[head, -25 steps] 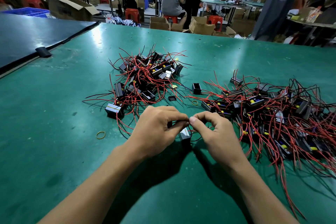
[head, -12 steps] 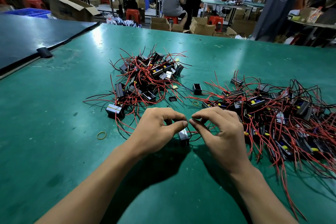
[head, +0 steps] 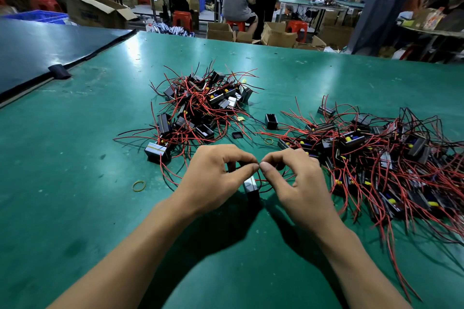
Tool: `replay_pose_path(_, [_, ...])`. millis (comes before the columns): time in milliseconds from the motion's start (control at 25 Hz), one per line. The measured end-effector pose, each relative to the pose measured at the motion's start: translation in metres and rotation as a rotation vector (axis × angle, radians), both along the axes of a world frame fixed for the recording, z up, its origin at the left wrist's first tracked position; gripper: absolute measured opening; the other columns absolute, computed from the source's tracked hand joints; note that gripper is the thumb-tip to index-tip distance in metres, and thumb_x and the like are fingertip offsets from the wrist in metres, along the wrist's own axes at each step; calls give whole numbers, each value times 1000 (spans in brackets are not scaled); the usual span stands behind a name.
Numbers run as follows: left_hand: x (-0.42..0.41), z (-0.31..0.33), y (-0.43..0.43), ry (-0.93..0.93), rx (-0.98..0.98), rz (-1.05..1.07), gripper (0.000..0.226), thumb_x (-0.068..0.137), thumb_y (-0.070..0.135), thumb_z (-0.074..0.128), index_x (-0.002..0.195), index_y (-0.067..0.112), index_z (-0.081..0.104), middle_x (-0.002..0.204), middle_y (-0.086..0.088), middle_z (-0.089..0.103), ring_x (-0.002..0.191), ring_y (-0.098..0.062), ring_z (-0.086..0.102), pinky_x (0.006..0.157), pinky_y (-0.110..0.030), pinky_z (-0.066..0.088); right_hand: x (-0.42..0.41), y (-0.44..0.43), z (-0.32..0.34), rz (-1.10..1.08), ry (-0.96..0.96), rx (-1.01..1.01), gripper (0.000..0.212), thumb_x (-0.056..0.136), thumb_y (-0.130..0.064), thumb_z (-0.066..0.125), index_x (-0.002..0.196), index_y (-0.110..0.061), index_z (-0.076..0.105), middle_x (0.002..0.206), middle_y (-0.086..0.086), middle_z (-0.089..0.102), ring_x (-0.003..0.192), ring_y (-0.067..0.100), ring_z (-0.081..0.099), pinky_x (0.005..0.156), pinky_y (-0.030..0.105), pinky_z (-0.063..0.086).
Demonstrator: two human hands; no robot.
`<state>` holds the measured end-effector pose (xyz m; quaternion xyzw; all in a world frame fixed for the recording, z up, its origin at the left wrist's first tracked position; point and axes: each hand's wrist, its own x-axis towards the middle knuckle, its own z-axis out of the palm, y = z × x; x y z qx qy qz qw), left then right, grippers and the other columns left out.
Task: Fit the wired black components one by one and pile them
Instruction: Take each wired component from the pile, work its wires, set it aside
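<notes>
Left hand (head: 218, 175) and right hand (head: 298, 183) pinch a wire (head: 263, 180) of one component (head: 251, 187), fingertips meeting. Pile (head: 200, 108) beyond left hand probably finished; bigger heap (head: 389, 158) beside right hand probably remains.

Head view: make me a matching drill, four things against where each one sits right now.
Things: 1 black tape; 2 flat black cap; 3 wired part being fitted; 4 blue crate.
Places: A between left hand and right hand; B beyond the dark table; C between left pile and right pile; D on the seam against the green table.
Pairs: 1-D; 2-C; 3-A; 4-B.
</notes>
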<state>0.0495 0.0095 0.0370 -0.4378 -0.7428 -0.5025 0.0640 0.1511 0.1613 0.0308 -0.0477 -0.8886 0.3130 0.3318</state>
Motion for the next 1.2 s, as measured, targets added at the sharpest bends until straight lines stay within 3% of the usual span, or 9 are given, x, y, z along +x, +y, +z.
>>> replay_pose_path(120, [1, -1, 2, 158, -30, 22, 6, 81, 24, 74, 83, 20, 78, 73, 8, 70, 62, -11, 62, 59, -31, 50, 0, 0, -1, 36, -157, -192, 12, 94, -24, 67, 84, -30, 65, 88, -14, 64, 95, 11, 56, 93, 43, 43])
replay_pose_path(280, [-5, -1, 0, 7, -46, 32, 15, 82, 36, 72, 83, 22, 77, 79, 11, 71, 76, -6, 63, 69, -19, 46, 1, 2, 4, 57, -129, -337, 6, 93, -23, 67, 96, -28, 71, 98, -10, 70, 98, 4, 63, 83, 22, 49])
replay_pose_path(400, [-13, -2, -2, -207, -89, 114, 22, 93, 37, 63, 90, 20, 76, 85, 7, 72, 80, -7, 65, 71, -20, 48, -2, 7, 5, 37, -115, -551, 18, 99, -19, 60, 114, -28, 65, 112, -9, 69, 107, 9, 65, 99, 36, 52])
replay_pose_path(560, [-20, -1, -6, -283, -378, 86, 15, 95, 30, 60, 103, 28, 72, 85, 13, 71, 80, 0, 65, 73, -16, 49, -2, 11, -1, -3, -269, -612, 21, 99, -19, 60, 109, -37, 56, 108, -3, 68, 104, 16, 66, 100, 47, 51])
replay_pose_path(720, [-19, 3, -9, -440, -379, 9, 14, 95, 31, 61, 103, 27, 72, 84, 8, 76, 84, -9, 70, 79, -25, 54, 1, 16, -1, -26, -409, -583, 26, 94, -21, 66, 110, -37, 52, 102, -4, 63, 91, 16, 64, 94, 47, 54])
replay_pose_path(840, [-15, 7, -10, -507, -326, -51, 13, 94, 29, 64, 100, 22, 72, 81, 4, 76, 86, -21, 72, 83, -33, 54, 1, 20, 1, -27, -459, -595, 28, 95, -21, 64, 119, -28, 52, 91, -5, 58, 74, 12, 54, 78, 39, 49])
replay_pose_path(960, [-13, 10, -11, -564, -276, -101, 13, 91, 24, 68, 101, 18, 72, 77, -1, 76, 70, -10, 67, 69, -19, 51, 2, 20, 1, 10, -515, -648, 25, 96, -19, 64, 119, -24, 52, 80, -1, 56, 66, 12, 53, 67, 29, 44])
replay_pose_path(1080, [-12, 10, -8, -569, -227, -100, 16, 91, 18, 67, 107, 14, 70, 72, 1, 71, 65, -7, 60, 64, -15, 47, 3, 18, 1, 75, -456, -813, 25, 93, -6, 66, 115, -12, 55, 72, 2, 62, 56, 11, 60, 52, 20, 47])
replay_pose_path(1200, [-9, 9, -5, -594, -173, -119, 17, 94, 15, 63, 109, 11, 68, 66, 4, 64, 60, -7, 56, 59, -13, 43, -1, 13, -1, 77, -331, -941, 26, 87, 0, 72, 109, -6, 61, 75, 7, 70, 62, 15, 64, 54, 21, 52])
